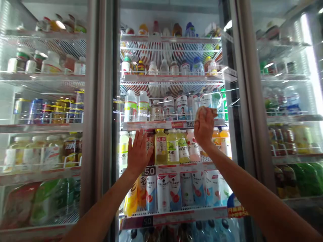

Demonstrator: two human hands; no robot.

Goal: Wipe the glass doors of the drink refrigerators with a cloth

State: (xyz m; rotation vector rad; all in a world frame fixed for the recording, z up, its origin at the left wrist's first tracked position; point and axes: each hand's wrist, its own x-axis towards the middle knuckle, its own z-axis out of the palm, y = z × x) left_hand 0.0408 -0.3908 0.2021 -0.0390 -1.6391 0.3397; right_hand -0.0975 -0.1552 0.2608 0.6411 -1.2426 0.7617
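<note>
1. Your right hand has its fingers curled around a crumpled, pale wiping cloth, raised in front of the upright cooler's middle shelf, toward its right side.
2. Expect the cloth to be light, soft and limp, with nothing to break; whether it is damp or dry you can't tell from here.
3. It is best taken as a bunched wad under the fingers, because the loose edge sticking out to the right would probably flop or fold.
4. Your left hand holds nothing visible: fingers straight and slightly spread, pointing up, before the bottled drinks.
5. Reflections suggest a glass door, likely stiff and slick; whether either hand touches it, you can't tell.
</note>
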